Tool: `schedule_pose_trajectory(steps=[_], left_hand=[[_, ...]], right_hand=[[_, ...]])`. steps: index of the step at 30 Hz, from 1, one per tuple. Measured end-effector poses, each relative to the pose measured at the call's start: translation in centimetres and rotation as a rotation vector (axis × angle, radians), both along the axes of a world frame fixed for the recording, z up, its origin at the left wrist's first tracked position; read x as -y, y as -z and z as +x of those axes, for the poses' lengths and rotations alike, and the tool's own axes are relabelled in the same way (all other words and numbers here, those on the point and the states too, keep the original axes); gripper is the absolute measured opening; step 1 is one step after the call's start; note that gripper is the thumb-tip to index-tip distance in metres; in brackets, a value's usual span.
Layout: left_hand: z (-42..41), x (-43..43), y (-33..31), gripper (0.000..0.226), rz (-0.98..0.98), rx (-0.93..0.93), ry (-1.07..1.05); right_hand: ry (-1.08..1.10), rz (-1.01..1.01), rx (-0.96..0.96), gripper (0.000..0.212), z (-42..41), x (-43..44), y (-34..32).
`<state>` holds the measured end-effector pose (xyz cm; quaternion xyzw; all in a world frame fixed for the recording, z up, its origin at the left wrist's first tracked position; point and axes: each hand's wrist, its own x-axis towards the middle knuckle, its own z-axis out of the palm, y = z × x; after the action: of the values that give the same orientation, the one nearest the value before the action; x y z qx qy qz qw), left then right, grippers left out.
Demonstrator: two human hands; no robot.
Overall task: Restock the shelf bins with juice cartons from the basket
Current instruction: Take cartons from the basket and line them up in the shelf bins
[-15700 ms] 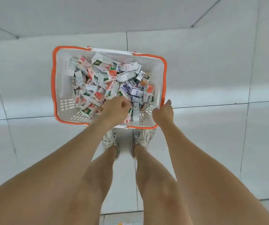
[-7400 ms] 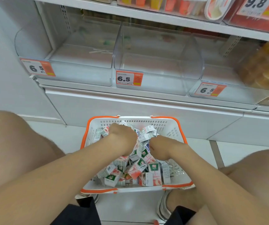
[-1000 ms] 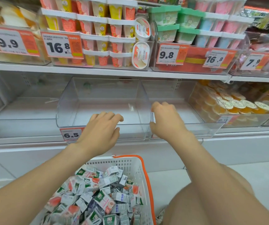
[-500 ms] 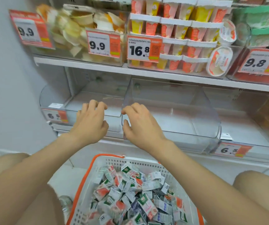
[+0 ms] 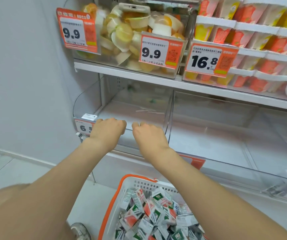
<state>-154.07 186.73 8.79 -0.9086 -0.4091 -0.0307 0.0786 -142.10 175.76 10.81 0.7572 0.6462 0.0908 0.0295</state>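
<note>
A white basket with an orange rim (image 5: pixel 112 201) stands on the floor at the bottom, heaped with several small juice cartons (image 5: pixel 149 210). Above it, the lower shelf holds clear plastic bins with nothing in them. Both hands are at the front wall of the leftmost bin (image 5: pixel 85 104). My left hand (image 5: pixel 107 131) hooks its fingers over the rim beside the 6.5 price tag (image 5: pixel 84 128). My right hand (image 5: pixel 148 136) grips the same rim just to the right. Neither hand holds a carton. The middle bin (image 5: pixel 208 135) sits to the right.
The upper shelf (image 5: pixel 139 73) carries a clear box of jelly cups (image 5: pixel 127 35) and stacked pudding packs (image 5: pixel 253 37), with 9.9 and 16.8 tags. A white wall (image 5: pixel 23 75) closes the left side. My shoe (image 5: pixel 80 231) is next to the basket.
Both hands have shifted left along the lower shelf, from the middle and right bins to the leftmost bin's front rim, and their fingers now curl over it. The view has turned left.
</note>
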Motion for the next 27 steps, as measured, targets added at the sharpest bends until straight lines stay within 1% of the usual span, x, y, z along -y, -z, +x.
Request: schedule_pose_trajectory(steps=[3,6,9,11,15,17,19,21,22,23,24,26,27], left_hand=[[-0.2,-0.1,-0.6,0.049,0.027,0.048,0.015],[-0.7,0.4,-1.3,0.05,0.039,0.068,0.023],[-1.5,1.5,-1.0,0.049,-0.005,0.016,0.018],[-1.9,2.4,-0.7,0.047,0.0,-0.024,0.009],[-2.4,4.6,-0.6,0.044,0.042,-0.092,-0.02],[-2.6,5.6,-0.7,0.043,0.074,-0.067,-0.027],[-2.5,7.1,-0.6,0.046,0.157,0.011,-0.019],[-2.1,9.1,-0.2,0.05,0.228,0.115,0.021],[-1.7,10.4,0.0,0.05,0.233,0.168,0.054],[-1.3,11.9,0.4,0.046,0.184,0.192,0.095],[-0.9,13.4,0.9,0.04,0.098,0.197,0.14],[-0.1,16.1,2.4,0.029,-0.105,0.082,0.221],[0.3,17.0,3.4,0.025,-0.163,0.028,0.269]], right_hand=[[0.016,0.06,-0.001,0.053,0.1,-0.1,-0.4],[0.026,0.091,0.006,0.051,-0.2,0.4,-0.7],[0.008,0.055,0.024,0.049,-1.1,1.7,-0.5],[-0.013,0.036,0.03,0.051,-1.6,2.6,0.1],[-0.072,0.051,-0.009,0.049,-2.1,3.9,0.6],[-0.123,0.102,-0.011,0.046,-2.1,4.8,0.5],[-0.185,0.186,-0.011,0.039,-1.7,6.4,0.5],[-0.241,0.286,-0.054,0.022,-1.0,8.5,0.9],[-0.249,0.293,-0.089,0.012,-0.7,9.8,1.0],[-0.237,0.265,-0.127,0.008,-0.4,11.3,1.3],[-0.188,0.178,-0.172,0.01,0.1,12.6,1.7],[-0.081,-0.06,-0.217,0.019,1.4,14.8,2.8],[-0.054,-0.156,-0.233,0.021,2.2,15.7,3.8]])
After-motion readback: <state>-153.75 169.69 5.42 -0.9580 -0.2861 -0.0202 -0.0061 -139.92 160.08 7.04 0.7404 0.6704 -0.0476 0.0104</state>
